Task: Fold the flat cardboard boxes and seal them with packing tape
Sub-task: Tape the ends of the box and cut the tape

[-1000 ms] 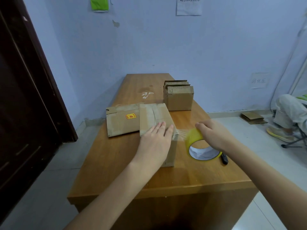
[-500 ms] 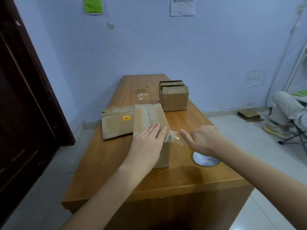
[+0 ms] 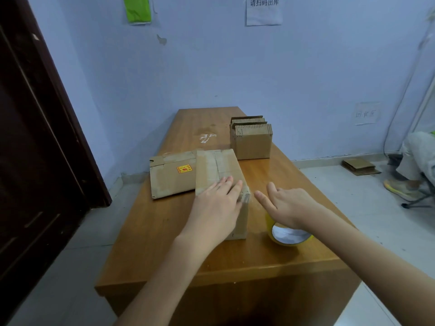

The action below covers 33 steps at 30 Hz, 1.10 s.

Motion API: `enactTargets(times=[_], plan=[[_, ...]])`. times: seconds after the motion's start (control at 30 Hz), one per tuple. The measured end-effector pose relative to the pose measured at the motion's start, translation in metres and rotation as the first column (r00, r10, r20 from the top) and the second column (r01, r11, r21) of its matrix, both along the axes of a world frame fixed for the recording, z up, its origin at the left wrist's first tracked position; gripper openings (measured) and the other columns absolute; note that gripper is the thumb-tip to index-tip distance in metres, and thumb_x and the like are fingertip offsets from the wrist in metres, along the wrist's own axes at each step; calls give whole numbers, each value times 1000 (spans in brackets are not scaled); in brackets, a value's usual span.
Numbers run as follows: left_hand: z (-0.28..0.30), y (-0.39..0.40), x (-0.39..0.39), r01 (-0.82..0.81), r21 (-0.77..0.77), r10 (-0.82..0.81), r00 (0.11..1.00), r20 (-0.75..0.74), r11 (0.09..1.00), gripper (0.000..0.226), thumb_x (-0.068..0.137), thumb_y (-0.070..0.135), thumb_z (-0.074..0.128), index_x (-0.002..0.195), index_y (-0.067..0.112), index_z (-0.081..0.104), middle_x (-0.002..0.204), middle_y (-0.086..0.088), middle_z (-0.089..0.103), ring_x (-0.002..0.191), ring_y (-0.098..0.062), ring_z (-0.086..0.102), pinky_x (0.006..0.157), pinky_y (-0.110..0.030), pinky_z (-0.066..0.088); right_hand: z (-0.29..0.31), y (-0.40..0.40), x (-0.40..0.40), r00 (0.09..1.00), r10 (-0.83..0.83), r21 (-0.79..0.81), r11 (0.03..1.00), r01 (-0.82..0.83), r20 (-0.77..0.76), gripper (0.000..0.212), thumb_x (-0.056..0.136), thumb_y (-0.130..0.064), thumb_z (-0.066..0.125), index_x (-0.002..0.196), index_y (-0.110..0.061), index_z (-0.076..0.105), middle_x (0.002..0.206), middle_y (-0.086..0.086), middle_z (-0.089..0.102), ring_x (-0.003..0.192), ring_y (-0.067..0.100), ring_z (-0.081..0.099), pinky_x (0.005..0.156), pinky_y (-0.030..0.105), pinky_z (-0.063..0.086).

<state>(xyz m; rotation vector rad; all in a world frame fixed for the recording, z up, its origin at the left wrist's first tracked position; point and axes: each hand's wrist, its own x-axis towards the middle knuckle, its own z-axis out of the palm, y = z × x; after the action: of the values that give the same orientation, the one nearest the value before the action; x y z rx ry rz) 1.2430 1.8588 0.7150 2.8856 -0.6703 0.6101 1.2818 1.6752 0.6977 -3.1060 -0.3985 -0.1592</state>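
Observation:
A folded cardboard box (image 3: 217, 168) stands in the middle of the wooden table (image 3: 164, 231), with clear tape across its top. My left hand (image 3: 215, 208) lies flat on the box's near top, fingers spread toward its right edge. To the right of the box, my right hand (image 3: 286, 205) hovers with fingers apart and holds nothing. The yellow tape roll (image 3: 288, 236) lies flat on the table just under and behind that hand. A flat cardboard box (image 3: 173, 176) with a small orange sticker lies left of the folded box and touches it.
A stack of flat cardboard boxes (image 3: 251, 140) stands on edge at the table's far right. A dark door (image 3: 35, 149) is on the left. Cardboard scraps (image 3: 359, 167) lie on the floor by the wall, and a seated person's leg and shoe (image 3: 400, 187) are at the right.
My right hand has let go of the tape roll, which now lies flat on the table. The stretched tape strip has been pressed down at the box's right edge. My left hand stayed on the box.

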Motion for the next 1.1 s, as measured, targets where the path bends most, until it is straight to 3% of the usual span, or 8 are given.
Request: enactTargets(times=[0.1, 0.3, 0.43, 0.53, 0.77, 0.9, 1.0, 1.1], plan=[[2, 0, 0, -1, 36, 2, 1000, -22, 999, 62, 100, 34, 41, 152, 23, 10, 159, 1, 11, 145, -13, 12, 115, -26, 13, -2, -5, 3, 1000, -28, 69, 997, 29, -10, 52, 95, -61, 8, 88, -18, 39, 75, -1, 50, 66, 16, 52, 63, 32, 44], [5, 2, 0, 4, 53, -2, 1000, -26, 999, 66, 98, 33, 45, 152, 24, 8, 159, 3, 10, 145, -12, 11, 114, -25, 17, -13, -14, 3, 993, -121, 537, 837, 104, -3, 33, 97, -48, 37, 92, -19, 53, 92, -7, 49, 87, 13, 52, 70, 28, 39], [4, 2, 1, 11, 54, -9, 1000, -27, 998, 66, 97, 32, 47, 152, 24, 9, 159, 2, 12, 145, -12, 12, 114, -26, 19, -8, -6, -10, 935, -254, 594, 802, 61, 247, 28, 100, -26, 38, 104, -10, 61, 104, 2, 56, 104, 23, 52, 86, 33, 40], [3, 1, 2, 5, 55, -4, 1000, -21, 998, 67, 96, 30, 48, 152, 24, 11, 159, 2, 13, 145, -13, 13, 113, -26, 20, 1, 20, -31, 913, -164, 598, 794, -103, 375, 37, 101, -27, 36, 128, -11, 57, 131, 2, 54, 122, 17, 46, 98, 24, 32], [2, 2, 4, 15, 31, -15, 1000, -20, 999, 71, 93, 26, 54, 151, 26, 14, 158, 4, 15, 144, -12, 15, 114, -25, 20, -12, 68, -43, 982, -98, 705, 708, -43, 159, 64, 96, -46, 16, 149, -12, 29, 158, -2, 20, 146, 6, 8, 117, 22, 6], [2, 3, 4, 26, 46, -26, 1000, 11, 999, 67, 95, 27, 49, 151, 26, 14, 158, 3, 15, 144, -11, 15, 114, -24, 18, -17, 69, -41, 995, -75, 842, 539, -17, 68, 49, 104, -32, 26, 149, -14, 30, 158, -2, 21, 145, 3, 7, 120, 26, 8], [2, 3, 4, 22, 35, -22, 1000, 11, 999, 65, 95, 29, 47, 151, 27, 13, 158, 4, 15, 144, -11, 15, 113, -25, 20, -21, 66, -39, 991, -82, 776, 629, -31, 105, 58, 100, -46, 24, 149, -16, 29, 158, -4, 21, 145, 2, 5, 120, 26, 5], [2, 2, 4, 24, 27, -24, 1000, 18, 999, 63, 96, 32, 44, 151, 28, 13, 158, 6, 15, 144, -11, 16, 112, -25, 23, -21, 58, -38, 989, -53, 589, 807, -38, 136, 92, 79, -72, -1, 151, -21, 25, 158, -5, 20, 146, 2, 2, 120, 25, -2]])
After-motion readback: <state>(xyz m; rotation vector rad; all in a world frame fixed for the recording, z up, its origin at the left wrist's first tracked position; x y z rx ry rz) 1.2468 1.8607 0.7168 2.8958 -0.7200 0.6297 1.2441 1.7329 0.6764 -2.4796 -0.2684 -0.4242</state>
